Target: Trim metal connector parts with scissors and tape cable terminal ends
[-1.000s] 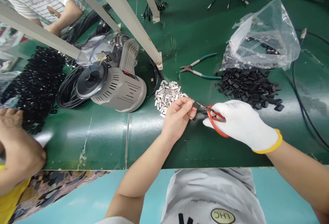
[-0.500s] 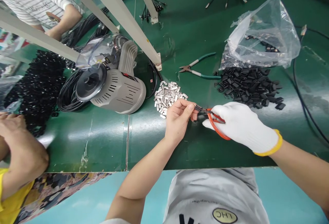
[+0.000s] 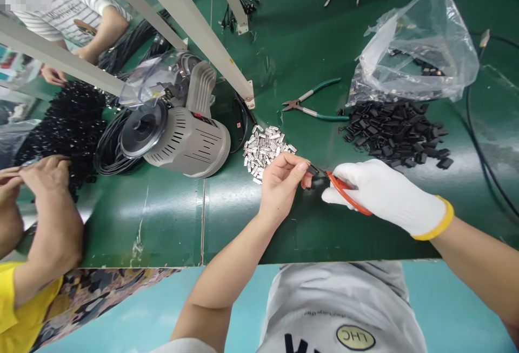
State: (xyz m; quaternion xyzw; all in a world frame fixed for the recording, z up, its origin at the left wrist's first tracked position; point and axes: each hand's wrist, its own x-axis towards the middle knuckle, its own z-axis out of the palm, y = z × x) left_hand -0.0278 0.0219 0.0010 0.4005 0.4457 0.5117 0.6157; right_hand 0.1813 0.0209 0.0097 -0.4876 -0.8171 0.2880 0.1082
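My bare left hand (image 3: 284, 182) pinches a small black plastic piece (image 3: 312, 170) between thumb and fingers. In a white glove with a yellow cuff, my right hand (image 3: 365, 193) is closed around red-handled pliers (image 3: 344, 193). The pliers' jaws point left and lie close by the black piece; whether they touch it I cannot tell. Just behind my left hand lies a heap of small silver metal connector shells (image 3: 267, 147). Beyond my right hand spreads a pile of black plastic pieces (image 3: 399, 131).
Green-handled cutters (image 3: 316, 104) lie open on the green table (image 3: 243, 223). A clear plastic bag (image 3: 421, 55) stands at the back right. On the left are a grey machine (image 3: 188, 142), white posts (image 3: 203, 28) and a co-worker's hands (image 3: 48, 180) by a black heap (image 3: 65, 126).
The handles of the red pliers have come together, and my right hand has moved slightly right. My left hand keeps its pinch. The co-worker's hands at left have moved up and right.
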